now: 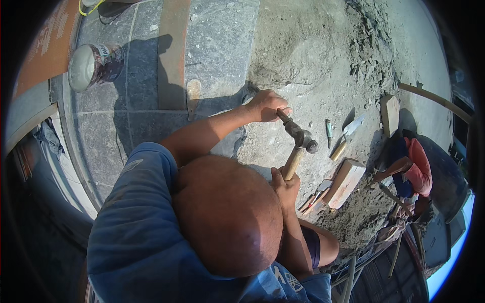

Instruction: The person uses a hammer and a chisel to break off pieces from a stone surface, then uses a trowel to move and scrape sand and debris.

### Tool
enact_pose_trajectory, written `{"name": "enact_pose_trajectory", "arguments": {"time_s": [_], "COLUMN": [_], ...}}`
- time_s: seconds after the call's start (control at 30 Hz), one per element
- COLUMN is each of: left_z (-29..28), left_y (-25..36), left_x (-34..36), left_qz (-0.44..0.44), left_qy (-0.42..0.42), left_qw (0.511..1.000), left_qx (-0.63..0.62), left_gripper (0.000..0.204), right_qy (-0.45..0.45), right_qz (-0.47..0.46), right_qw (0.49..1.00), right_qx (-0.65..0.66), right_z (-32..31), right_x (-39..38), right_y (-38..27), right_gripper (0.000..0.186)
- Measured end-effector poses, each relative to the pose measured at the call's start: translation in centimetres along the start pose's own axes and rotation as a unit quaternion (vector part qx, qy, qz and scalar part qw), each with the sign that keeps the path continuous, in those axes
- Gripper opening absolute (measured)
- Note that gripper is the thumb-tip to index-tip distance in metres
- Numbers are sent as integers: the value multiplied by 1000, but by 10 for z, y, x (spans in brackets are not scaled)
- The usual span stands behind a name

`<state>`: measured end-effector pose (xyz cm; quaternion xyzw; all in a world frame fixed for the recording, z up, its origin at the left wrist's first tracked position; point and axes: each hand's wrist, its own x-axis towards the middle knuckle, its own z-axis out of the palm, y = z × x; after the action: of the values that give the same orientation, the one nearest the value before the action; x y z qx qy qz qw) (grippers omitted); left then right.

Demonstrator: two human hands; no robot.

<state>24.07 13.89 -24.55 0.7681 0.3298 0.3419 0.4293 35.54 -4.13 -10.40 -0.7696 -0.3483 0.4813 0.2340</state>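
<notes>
Gripping a chisel (pixel 285 119) in my left hand (pixel 263 105) over the mortar bed (pixel 308 65), right hand (pixel 284 186) closed on the hammer (pixel 299 147) handle, head meeting chisel top; I judge a glancing blow would hit left knuckles

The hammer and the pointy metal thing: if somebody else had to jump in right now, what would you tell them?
Left hand: closed round the top of the chisel, which slants down toward the rough mortar bed.
Right hand: grips the wooden handle of the hammer; its head sits at the chisel's lower end.
Nearby: a trowel, a small green-handled tool and a wooden block lie on the bed.
Done: stone tiles lie on the left.
Left: the bed on the right is bare and rough.
</notes>
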Motion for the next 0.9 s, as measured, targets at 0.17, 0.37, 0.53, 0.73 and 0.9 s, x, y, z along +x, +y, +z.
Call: {"name": "enact_pose_trajectory", "arguments": {"time_s": [0.17, 0.37, 0.53, 0.73, 0.9], "left_z": [-13, -16, -3, -12, -15], "left_y": [-9, 7, -1, 3, 0], "left_x": [1, 5, -3, -4, 1], "left_qz": [-11, -16, 37, -43, -35], "left_qy": [16, -1, 19, -9, -24], "left_qw": [1000, 1000, 999, 999, 999], "left_qx": [22, 23, 10, 8, 22], "left_gripper": [42, 43, 40, 39, 41], "right_qy": [204, 273, -26, 171, 293], "right_qz": [-210, -531, 18, -319, -528], "right_qw": [934, 726, 999, 903, 724], "right_qx": [207, 340, 43, 229, 333], "right_z": [-95, -135, -5, -132, -129], "right_x": [0, -28, -2, -13, -33], "right_y": [-175, -214, -19, -200, -212], "right_gripper": [21, 31, 19, 22, 33]}}
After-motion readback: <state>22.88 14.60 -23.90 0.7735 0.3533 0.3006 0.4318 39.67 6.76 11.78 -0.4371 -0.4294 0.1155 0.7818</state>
